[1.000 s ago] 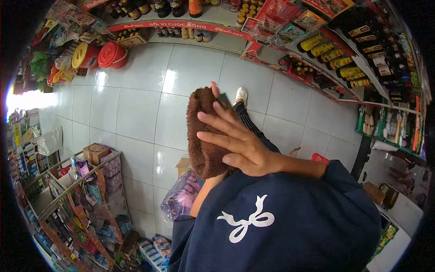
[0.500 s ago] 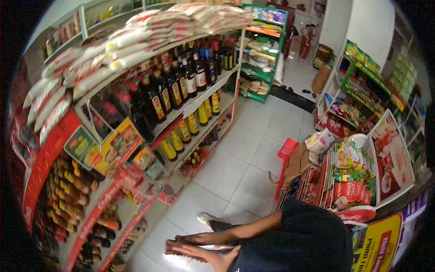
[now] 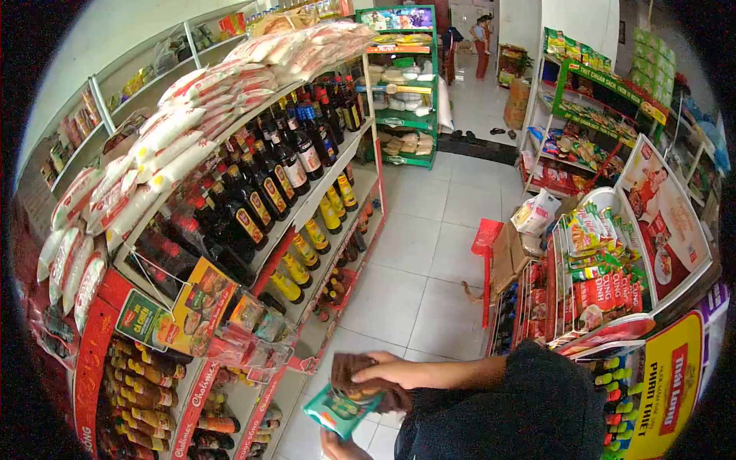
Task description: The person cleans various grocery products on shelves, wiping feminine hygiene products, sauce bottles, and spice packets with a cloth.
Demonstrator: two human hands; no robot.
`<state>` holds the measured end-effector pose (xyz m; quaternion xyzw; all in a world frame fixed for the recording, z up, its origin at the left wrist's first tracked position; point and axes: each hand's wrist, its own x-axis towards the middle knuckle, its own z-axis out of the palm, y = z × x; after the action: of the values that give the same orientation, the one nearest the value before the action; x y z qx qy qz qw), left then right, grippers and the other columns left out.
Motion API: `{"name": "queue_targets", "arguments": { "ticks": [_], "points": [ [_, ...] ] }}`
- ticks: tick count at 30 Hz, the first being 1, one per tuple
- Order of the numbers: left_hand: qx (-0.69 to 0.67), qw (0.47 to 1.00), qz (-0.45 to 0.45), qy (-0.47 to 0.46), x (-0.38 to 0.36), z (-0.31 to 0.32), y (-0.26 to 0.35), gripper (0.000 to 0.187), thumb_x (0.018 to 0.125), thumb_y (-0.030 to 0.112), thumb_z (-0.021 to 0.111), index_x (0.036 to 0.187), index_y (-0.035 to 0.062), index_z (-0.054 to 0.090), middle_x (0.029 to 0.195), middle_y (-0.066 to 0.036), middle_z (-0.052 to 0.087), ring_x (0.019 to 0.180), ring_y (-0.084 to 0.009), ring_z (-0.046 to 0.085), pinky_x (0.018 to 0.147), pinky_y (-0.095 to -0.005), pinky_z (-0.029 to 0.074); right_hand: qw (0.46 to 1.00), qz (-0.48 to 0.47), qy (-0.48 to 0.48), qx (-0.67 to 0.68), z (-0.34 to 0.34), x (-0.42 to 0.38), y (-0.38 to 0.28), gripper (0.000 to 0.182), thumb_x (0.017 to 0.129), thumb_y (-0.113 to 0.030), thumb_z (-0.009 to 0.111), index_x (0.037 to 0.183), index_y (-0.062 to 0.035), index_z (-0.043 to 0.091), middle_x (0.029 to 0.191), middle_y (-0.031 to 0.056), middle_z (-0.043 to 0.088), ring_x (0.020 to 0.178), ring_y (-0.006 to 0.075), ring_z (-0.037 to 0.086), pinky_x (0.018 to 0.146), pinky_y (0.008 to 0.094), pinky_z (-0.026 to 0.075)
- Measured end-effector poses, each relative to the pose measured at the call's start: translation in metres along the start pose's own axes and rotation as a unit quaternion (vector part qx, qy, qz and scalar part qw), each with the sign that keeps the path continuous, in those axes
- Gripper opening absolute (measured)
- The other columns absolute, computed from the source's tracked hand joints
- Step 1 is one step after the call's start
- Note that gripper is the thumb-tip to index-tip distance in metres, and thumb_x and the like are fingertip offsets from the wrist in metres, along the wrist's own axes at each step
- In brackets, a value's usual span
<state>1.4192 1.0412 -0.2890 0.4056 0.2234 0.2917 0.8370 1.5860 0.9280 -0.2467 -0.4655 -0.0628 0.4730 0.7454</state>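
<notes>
Brown cloth is bunched in my right hand, whose fingers close round it. The cloth lies against the upper side of a green-teal plastic packet with an orange patch. My left hand grips this packet from below at its lower edge; part of that hand is cut off by the frame. Both hands are held in front of the dark shirt, just right of the lower shelves.
On the left, shelving carries dark sauce bottles, yellow-capped bottles and stacked white bags. A snack display rack stands right, beside a red long-handled dustpan. Two people stand far down the tiled aisle.
The view has shifted, bringing the shelves more fully into frame. My hands, earlier close together over a shiny pale packet, are now farther apart, with the packet's green side showing.
</notes>
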Motion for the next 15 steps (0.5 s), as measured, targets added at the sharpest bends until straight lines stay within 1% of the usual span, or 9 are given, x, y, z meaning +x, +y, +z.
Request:
{"name": "queue_targets", "arguments": {
  "ticks": [2,3,5,6,10,12,13,14,15],
  "points": [
    [-0.065,0.992,-0.012,0.105,-0.001,0.006,0.012,0.04,0.08,0.021,0.056,0.112,-0.0006,0.045,0.107,-0.019,0.051,0.091,-0.0321,0.055,0.071,-0.0365,0.047,0.985,-0.145,0.042,-0.078,0.009,0.01,-0.006,0.046,0.07,-0.017,0.067,0.108,0.0008,0.047,0.095,0.0071,0.057,0.084,0.0122,0.053,0.076,0.0271,0.044],
    [-0.13,0.989,-0.027,0.064,0.001,0.007,0.011,0.05,0.083,0.027,0.05,0.123,0.0027,0.033,0.117,-0.021,0.044,0.104,-0.0329,0.047,0.083,-0.0419,0.042,0.98,-0.146,0.043,-0.129,0.025,0.002,-0.019,0.05,0.07,-0.018,0.067,0.111,0.0015,0.045,0.097,0.0075,0.056,0.086,0.0122,0.053,0.078,0.0271,0.043],
    [-0.12,0.991,-0.027,0.054,0.009,0.01,0.013,0.05,0.083,0.027,0.05,0.123,0.0028,0.033,0.117,-0.021,0.043,0.104,-0.0329,0.047,0.083,-0.042,0.041,0.948,-0.194,0.007,-0.25,0.042,0.003,-0.011,0.062,0.069,-0.022,0.068,0.118,0.0028,0.039,0.105,0.0104,0.055,0.094,0.0141,0.051,0.083,0.0279,0.041],
    [-0.086,0.994,-0.016,0.064,0.014,0.01,0.016,0.05,0.083,0.027,0.05,0.123,0.0028,0.033,0.117,-0.021,0.043,0.104,-0.0329,0.047,0.083,-0.042,0.041,0.902,-0.281,-0.056,-0.324,0.047,0.007,0.003,0.065,0.07,-0.024,0.067,0.121,0.0023,0.036,0.11,0.0145,0.052,0.099,0.0179,0.05,0.086,0.0296,0.04],
    [-0.014,0.996,-0.003,0.089,0.029,0.01,0.024,0.05,0.083,0.026,0.05,0.123,0.003,0.033,0.117,-0.021,0.043,0.105,-0.033,0.046,0.084,-0.0422,0.041,0.709,-0.246,-0.395,-0.529,0.082,-0.019,0.006,0.051,0.083,-0.028,0.047,0.125,-0.0035,0.031,0.117,0.0178,0.046,0.1,0.0276,0.051,0.081,0.034,0.041],
    [-0.001,0.995,0.005,0.095,0.032,0.01,0.026,0.05,0.083,0.026,0.05,0.123,0.003,0.033,0.117,-0.021,0.043,0.105,-0.033,0.046,0.084,-0.0423,0.041,0.812,-0.31,-0.31,-0.385,0.094,-0.039,0.009,0.029,0.08,-0.024,0.054,0.104,-0.007,0.054,0.088,0.019,0.058,0.072,0.0308,0.056,0.065,0.0368,0.044],
    [0.005,0.995,0.007,0.098,0.033,0.01,0.026,0.05,0.083,0.026,0.05,0.123,0.003,0.033,0.117,-0.021,0.043,0.105,-0.033,0.046,0.084,-0.0423,0.041,0.794,-0.328,-0.353,-0.369,0.076,-0.001,0.062,0.031,0.084,-0.027,0.05,0.108,-0.0081,0.053,0.088,0.0156,0.059,0.065,0.0269,0.056,0.058,0.0355,0.043],
    [0.01,0.995,0.006,0.098,0.035,0.011,0.026,0.05,0.083,0.026,0.05,0.123,0.0031,0.032,0.118,-0.021,0.043,0.105,-0.033,0.046,0.084,-0.0424,0.04,0.811,-0.019,-0.402,-0.424,0.082,0.002,0.04,0.041,0.085,-0.022,0.048,0.123,-0.0094,0.04,0.106,0.015,0.053,0.083,0.0253,0.055,0.072,0.033,0.042],
    [0.017,0.995,0.006,0.098,0.036,0.011,0.026,0.05,0.083,0.026,0.05,0.124,0.0031,0.032,0.118,-0.021,0.043,0.105,-0.033,0.046,0.084,-0.0424,0.04,0.841,-0.112,-0.366,-0.382,0.08,0.008,0.055,0.045,0.086,-0.026,0.044,0.126,-0.006,0.032,0.113,0.0164,0.048,0.095,0.0266,0.051,0.079,0.0329,0.04]
  ]
}}
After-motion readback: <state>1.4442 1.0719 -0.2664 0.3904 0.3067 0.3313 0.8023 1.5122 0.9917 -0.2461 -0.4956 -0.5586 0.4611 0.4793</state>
